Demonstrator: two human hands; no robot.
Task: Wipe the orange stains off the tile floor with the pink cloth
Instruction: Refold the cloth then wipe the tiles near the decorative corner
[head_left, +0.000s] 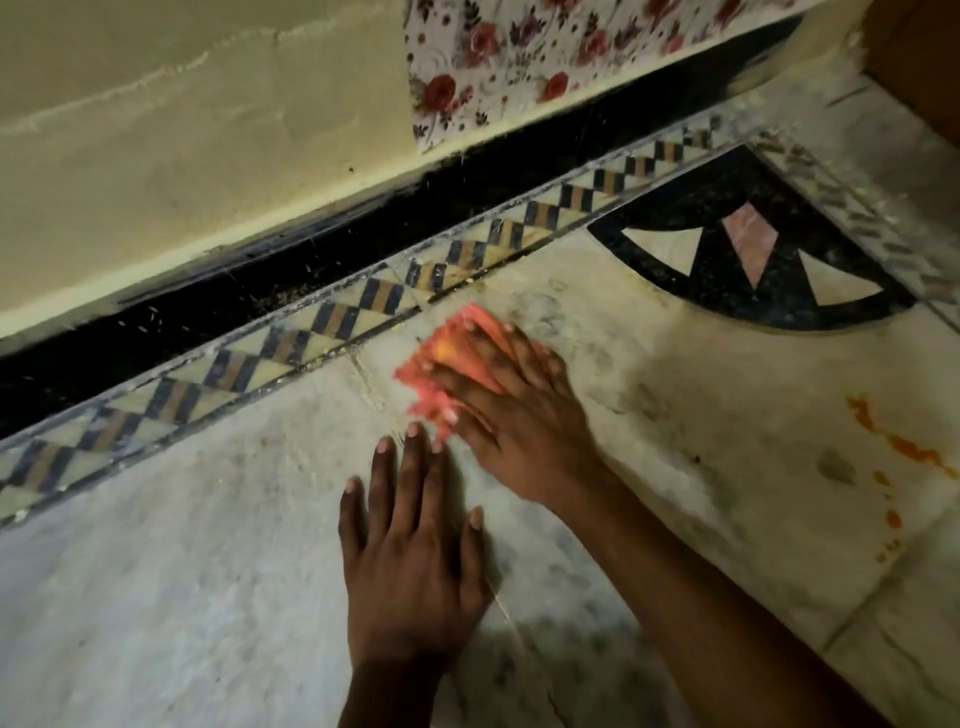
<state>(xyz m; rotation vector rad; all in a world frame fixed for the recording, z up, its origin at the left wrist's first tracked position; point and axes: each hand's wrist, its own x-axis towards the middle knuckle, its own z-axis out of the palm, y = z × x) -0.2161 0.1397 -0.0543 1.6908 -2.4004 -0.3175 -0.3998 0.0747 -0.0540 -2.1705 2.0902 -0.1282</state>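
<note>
My right hand (514, 410) presses the crumpled pink cloth (441, 364) flat against the pale marble tile floor (208, 571), near the patterned border strip. The cloth and the fingers are blurred, and the cloth carries an orange-yellow smear. My left hand (410, 561) lies flat on the floor just below and left of the cloth, fingers spread, holding nothing. A trail of orange stains (904, 452) runs down the floor at the far right, well apart from the cloth.
A zigzag black-and-tan border strip (311, 332) runs diagonally along a black skirting (260, 280) under a cream wall (156, 156). A floral-patterned sheet (519, 62) hangs on the wall. A black inlay with triangles (753, 254) fills the floor's corner. A brown object (924, 67) stands top right.
</note>
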